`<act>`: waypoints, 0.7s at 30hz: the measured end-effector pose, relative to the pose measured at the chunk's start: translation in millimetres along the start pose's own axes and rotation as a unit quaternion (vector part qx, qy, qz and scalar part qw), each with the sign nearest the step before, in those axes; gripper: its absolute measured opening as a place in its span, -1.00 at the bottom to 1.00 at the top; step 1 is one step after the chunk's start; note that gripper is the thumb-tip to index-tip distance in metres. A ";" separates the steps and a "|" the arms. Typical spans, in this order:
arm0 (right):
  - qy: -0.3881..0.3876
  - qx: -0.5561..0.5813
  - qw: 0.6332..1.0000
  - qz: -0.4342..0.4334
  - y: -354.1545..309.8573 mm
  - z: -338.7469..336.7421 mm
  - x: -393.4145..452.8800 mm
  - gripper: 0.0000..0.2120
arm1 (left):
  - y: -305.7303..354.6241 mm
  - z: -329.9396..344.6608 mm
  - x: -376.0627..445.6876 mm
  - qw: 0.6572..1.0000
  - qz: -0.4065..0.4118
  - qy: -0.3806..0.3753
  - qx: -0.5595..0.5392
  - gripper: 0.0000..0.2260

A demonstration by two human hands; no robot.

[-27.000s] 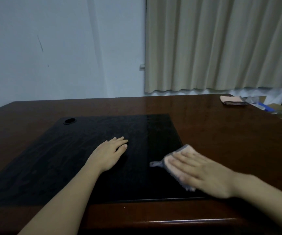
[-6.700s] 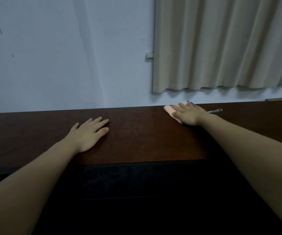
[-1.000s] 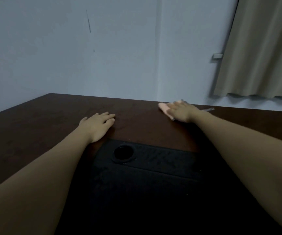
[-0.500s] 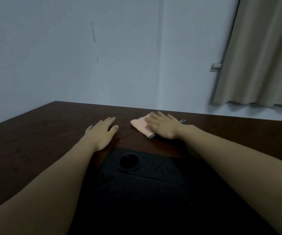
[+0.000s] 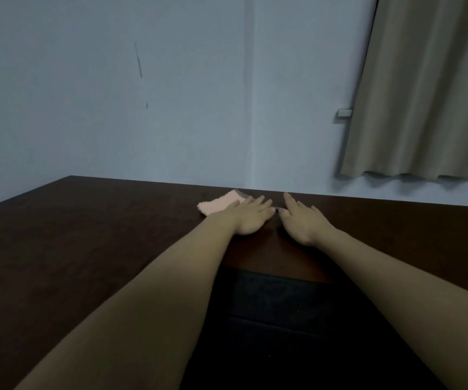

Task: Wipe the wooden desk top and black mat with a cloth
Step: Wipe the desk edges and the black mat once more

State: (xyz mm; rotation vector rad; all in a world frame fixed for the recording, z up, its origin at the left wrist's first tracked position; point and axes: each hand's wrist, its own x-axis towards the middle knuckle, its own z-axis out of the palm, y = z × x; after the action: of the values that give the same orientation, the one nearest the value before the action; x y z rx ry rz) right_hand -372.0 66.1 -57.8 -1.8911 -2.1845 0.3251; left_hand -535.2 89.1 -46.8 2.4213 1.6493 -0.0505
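Two hands lie close together at the far edge of the desk, and the cloth has just changed owner.

Starting at the left, the wooden desk top (image 5: 86, 249) runs dark and bare toward its back corner. This stretch looks like the part not yet covered, though the light is too dim to tell wiped wood from unwiped.

Next comes the pink cloth (image 5: 217, 205), lying flat on the wood near the back edge, with its left half sticking out in plain sight. The left hand (image 5: 251, 219) rests on its right part with the fingers straight and flat, pressing down rather than grasping. Half a second ago this hand lay on bare wood while the other one pushed the cloth toward it.

Nearer the person, between the two forearms, the black mat (image 5: 278, 305) shows only as a dark slab.

The right hand (image 5: 300, 223) now sits just beside the left, fingers loosely spread with one reaching forward, and holds nothing. A small grey scrap between the two sets of fingertips may be the cloth's edge, but I cannot be sure. Further right, the curtain (image 5: 424, 94) hangs behind the desk.

To my eye the handover means the left hand will carry the wipe out across the left side, which the right arm would struggle to reach.
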 end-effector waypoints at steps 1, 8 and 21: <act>0.010 0.021 1.000 0.001 -2.8 -2.0 -3.3 -0.42 | 2.3 -5.5 0.3 1.000 0.000 0.003 -0.013 -0.52; 0.059 0.018 0.998 0.009 -7.8 -0.8 2.3 -0.43 | -42.3 -16.2 27.6 0.992 -0.064 0.095 -0.049 -0.59; 0.064 0.022 0.997 0.029 -10.3 0.6 2.1 -0.52 | -38.8 -14.2 33.8 1.000 0.005 0.019 0.004 -0.54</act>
State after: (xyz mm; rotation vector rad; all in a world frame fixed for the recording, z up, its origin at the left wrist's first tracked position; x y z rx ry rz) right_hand -382.2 66.8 -55.0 -1.9002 -2.0279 0.2528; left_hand -559.6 136.4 -43.9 2.4499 1.6558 -0.0103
